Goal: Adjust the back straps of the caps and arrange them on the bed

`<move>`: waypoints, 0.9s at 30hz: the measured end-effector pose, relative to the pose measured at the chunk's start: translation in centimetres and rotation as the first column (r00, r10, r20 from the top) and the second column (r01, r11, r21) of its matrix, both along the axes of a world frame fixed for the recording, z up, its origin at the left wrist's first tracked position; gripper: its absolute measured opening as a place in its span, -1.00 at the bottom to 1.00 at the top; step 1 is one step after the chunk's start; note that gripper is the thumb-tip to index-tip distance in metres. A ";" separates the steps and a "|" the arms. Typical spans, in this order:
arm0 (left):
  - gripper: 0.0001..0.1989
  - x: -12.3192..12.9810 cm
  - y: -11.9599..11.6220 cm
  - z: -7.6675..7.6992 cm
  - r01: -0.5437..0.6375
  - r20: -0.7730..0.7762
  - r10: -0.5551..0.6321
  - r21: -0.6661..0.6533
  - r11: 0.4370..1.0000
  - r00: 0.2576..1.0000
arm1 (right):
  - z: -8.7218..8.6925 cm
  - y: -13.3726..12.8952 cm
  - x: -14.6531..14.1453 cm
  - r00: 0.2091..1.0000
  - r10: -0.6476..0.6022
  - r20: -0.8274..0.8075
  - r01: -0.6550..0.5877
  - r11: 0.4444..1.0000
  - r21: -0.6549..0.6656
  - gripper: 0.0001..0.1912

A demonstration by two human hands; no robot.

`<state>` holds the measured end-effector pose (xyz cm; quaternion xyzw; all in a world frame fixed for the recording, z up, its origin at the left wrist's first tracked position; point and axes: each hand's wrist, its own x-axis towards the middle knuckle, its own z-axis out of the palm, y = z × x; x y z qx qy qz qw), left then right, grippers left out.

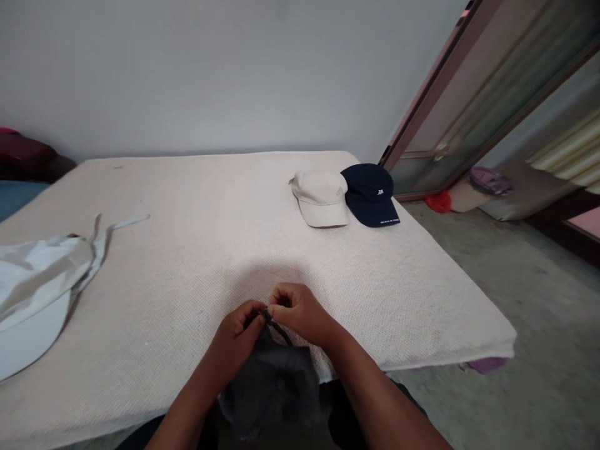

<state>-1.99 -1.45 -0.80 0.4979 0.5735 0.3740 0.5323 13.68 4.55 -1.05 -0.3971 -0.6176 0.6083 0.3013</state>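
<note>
A dark grey cap (276, 387), its shape partly lost in shadow, hangs at the bed's front edge below my hands. My left hand (238, 334) pinches the end of its narrow dark strap (282, 334). Fingertip to fingertip with it, my right hand (300, 311) is closed on the same strap from the other side. The small piece between the fingers is mostly hidden.
A beige cap (321, 197) and a navy cap (370, 194) lie side by side at the back right of the covered bed (187, 262). At the left lies a pale cap (37, 287) with loose ties. A sliding door (450, 106) stands beyond the right edge.
</note>
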 end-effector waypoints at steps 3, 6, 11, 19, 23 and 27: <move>-0.80 -0.1 -0.1 -0.1 0.005 0.064 -0.002 -0.050 0.999 0.998 | 0.0 0.0 0.2 0.992 -0.004 -0.126 -0.015 0.989 -0.146 -0.91; -0.79 -0.1 -0.1 -0.1 0.007 0.160 0.010 -0.103 0.995 0.987 | 0.0 0.2 0.4 0.952 -0.025 -0.306 -0.077 0.946 -0.315 -0.90; -0.84 0.0 -0.3 0.0 0.016 0.358 0.056 -0.196 0.980 0.932 | -0.1 0.4 0.6 0.916 -0.027 -0.400 -0.140 0.913 -0.383 -0.85; -0.89 -1.1 -0.9 0.7 -0.086 0.646 0.286 -0.322 0.943 0.708 | 0.2 0.7 1.2 0.940 0.071 -0.333 -0.193 0.917 -0.348 -0.81; -0.88 -2.3 -0.8 1.2 -0.166 0.763 0.325 -0.281 0.945 0.559 | 1.0 -0.1 1.5 0.891 0.369 -0.265 -0.432 0.867 -0.247 -0.75; -0.87 -3.0 -0.8 1.2 -0.121 0.828 0.261 -0.231 0.965 0.497 | 0.8 -1.0 1.2 0.856 0.388 -0.341 -0.489 0.822 -0.293 -0.78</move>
